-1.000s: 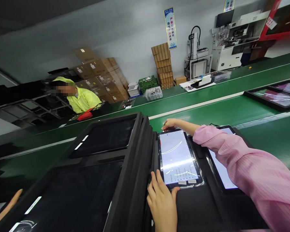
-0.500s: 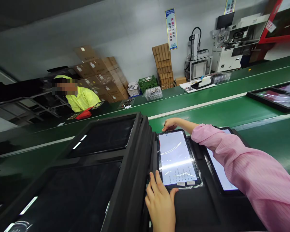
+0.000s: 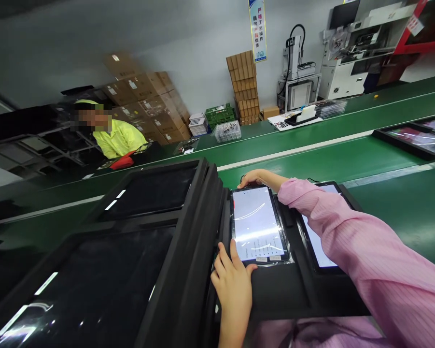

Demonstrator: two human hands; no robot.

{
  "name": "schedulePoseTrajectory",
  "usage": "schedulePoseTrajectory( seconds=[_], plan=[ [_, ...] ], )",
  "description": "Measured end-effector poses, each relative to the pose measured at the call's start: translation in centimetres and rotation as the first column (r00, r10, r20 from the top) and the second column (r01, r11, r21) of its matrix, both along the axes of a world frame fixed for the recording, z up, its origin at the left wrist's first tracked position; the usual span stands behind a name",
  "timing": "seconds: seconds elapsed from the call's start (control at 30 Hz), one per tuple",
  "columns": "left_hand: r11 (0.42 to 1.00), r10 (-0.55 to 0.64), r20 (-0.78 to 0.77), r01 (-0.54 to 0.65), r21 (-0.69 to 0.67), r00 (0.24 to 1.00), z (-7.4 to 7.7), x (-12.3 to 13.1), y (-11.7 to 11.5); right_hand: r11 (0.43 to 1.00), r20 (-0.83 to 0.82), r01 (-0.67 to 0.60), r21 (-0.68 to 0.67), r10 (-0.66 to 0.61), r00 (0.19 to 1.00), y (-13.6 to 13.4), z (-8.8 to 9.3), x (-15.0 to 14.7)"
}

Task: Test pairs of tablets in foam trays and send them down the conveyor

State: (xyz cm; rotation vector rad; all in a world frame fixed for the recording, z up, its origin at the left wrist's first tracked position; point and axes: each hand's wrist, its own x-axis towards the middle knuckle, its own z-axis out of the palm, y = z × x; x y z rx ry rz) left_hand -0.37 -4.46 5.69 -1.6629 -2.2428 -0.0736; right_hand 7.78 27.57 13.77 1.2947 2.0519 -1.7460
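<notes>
A lit tablet [image 3: 257, 224] lies in a black foam tray [image 3: 286, 295] in front of me. My left hand [image 3: 233, 285] is closed on its near left corner, fingers on the screen edge and thumb along the bottom edge. My right hand [image 3: 255, 178], reaching out of a pink sleeve [image 3: 347, 241], curls over the tablet's far edge. A second lit tablet [image 3: 316, 241] lies to the right in the same tray, partly hidden under my right forearm.
Two larger black trays with dark screens [image 3: 152, 193] stand tilted at my left. The green conveyor belt [image 3: 347, 162] runs behind, carrying more framed screens [image 3: 416, 140] at the right. A person in a yellow-green jacket [image 3: 118, 137] sits across it. Cardboard boxes [image 3: 244, 87] and machines line the wall.
Both hands stay on the ends of the lit tablet. The view has shifted a little, and the fingertip seen at the lower left a second ago is gone.
</notes>
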Motion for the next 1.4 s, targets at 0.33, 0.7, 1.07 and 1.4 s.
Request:
schedulePoseTrajectory(
  seconds=[0.33, 0.7, 1.07, 1.4],
  plan=[
    [0.985, -0.026, 0.085, 0.040, -0.168, 0.996, 3.8, 0.1, 0.8, 0.870, 0.086, 0.069, 0.488, -0.127, 0.988, -2.5, 2.2, 2.5],
    [0.828, -0.515, 0.254, 0.552, -0.101, 0.819, 5.4, 5.0, 7.2, 0.285, -0.177, 0.258, 0.923, -0.282, 0.943, -16.9, -1.2, 27.6],
    [0.867, -0.478, 0.275, 0.498, -0.003, 0.834, 4.1, 3.9, 6.2, 0.110, -0.205, 0.277, 0.954, -0.435, 0.877, -23.8, -7.2, 31.6],
    [0.998, -0.007, 0.468, -0.021, 0.055, 0.884, 1.8, -2.0, -0.6, 0.185, -0.230, 0.341, 0.922, -0.447, 0.865, -23.5, -7.7, 31.5]
  ],
)
